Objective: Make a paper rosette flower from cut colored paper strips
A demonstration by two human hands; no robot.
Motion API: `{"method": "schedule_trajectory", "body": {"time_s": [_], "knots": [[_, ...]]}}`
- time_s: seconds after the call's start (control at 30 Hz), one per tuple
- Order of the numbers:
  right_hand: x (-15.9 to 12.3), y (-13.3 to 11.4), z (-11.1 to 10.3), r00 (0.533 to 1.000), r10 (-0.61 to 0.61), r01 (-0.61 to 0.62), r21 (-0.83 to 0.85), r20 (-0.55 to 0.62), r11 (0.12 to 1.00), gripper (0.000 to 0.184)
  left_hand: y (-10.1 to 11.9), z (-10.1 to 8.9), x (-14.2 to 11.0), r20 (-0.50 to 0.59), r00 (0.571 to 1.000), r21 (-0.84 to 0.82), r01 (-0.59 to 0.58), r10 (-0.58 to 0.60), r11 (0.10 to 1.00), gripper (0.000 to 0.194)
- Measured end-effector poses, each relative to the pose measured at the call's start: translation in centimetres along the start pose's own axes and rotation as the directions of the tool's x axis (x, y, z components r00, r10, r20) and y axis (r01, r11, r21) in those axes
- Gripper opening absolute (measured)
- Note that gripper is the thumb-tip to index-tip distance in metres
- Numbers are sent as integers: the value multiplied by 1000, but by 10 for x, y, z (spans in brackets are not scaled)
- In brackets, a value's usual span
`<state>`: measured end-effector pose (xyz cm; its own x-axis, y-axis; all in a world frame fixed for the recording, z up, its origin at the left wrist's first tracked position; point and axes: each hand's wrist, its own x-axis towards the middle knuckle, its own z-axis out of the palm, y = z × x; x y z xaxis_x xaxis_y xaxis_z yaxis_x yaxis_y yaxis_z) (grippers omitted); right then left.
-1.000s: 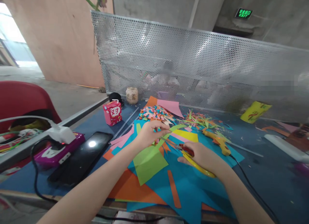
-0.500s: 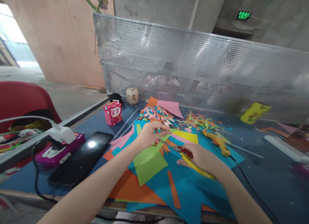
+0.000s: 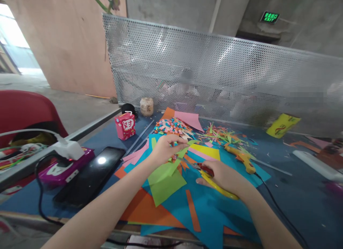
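My left hand [image 3: 167,149] pinches a green paper strip [image 3: 182,153] between thumb and fingertips, while at four o'clock from it my right hand [image 3: 225,174] grips yellow-handled scissors [image 3: 218,186], their blades pointing to ten o'clock, toward the strip. Whether the blades touch the paper, I cannot tell. Just below my left hand, at six o'clock, a green sheet [image 3: 166,186] lies over blue and orange paper. At twelve o'clock from that hand sits a heap of coloured snippets [image 3: 174,126]; at twelve from my right, a tangle of paper shreds [image 3: 223,134]. A yellow glue gun [image 3: 242,159] rests near my right hand at two o'clock, and an orange strip [image 3: 193,210] lies toward seven. A pink carton [image 3: 125,126] stands at ten o'clock from my left hand, above a black phone [image 3: 88,179]. Beyond the perforated screen [image 3: 214,63], a person is dimly visible.
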<state>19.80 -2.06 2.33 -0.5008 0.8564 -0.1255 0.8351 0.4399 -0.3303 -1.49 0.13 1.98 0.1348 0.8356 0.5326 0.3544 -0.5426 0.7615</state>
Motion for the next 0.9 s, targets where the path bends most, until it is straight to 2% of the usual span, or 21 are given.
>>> {"method": "schedule_trajectory", "body": {"time_s": [0.47, 0.67, 0.8, 0.9], "knots": [[4, 4, 3, 1000, -2, 2, -22, -24, 1000, 41, -3, 1, 1, -5, 999, 2, 48, -48, 999, 12], [8, 3, -1, 999, 9, -13, -91, -37, 996, 44, -1, -3, 2, -44, 981, -66, 184, -187, 981, 17], [4, 3, -5, 999, 27, -32, -103, -41, 994, 43, -5, -5, 5, -151, 955, -127, 238, -256, 963, 21], [1, 6, -7, 994, 93, -95, -30, -60, 995, 46, -12, -7, 7, -219, 929, -198, 256, -298, 946, 27]]}}
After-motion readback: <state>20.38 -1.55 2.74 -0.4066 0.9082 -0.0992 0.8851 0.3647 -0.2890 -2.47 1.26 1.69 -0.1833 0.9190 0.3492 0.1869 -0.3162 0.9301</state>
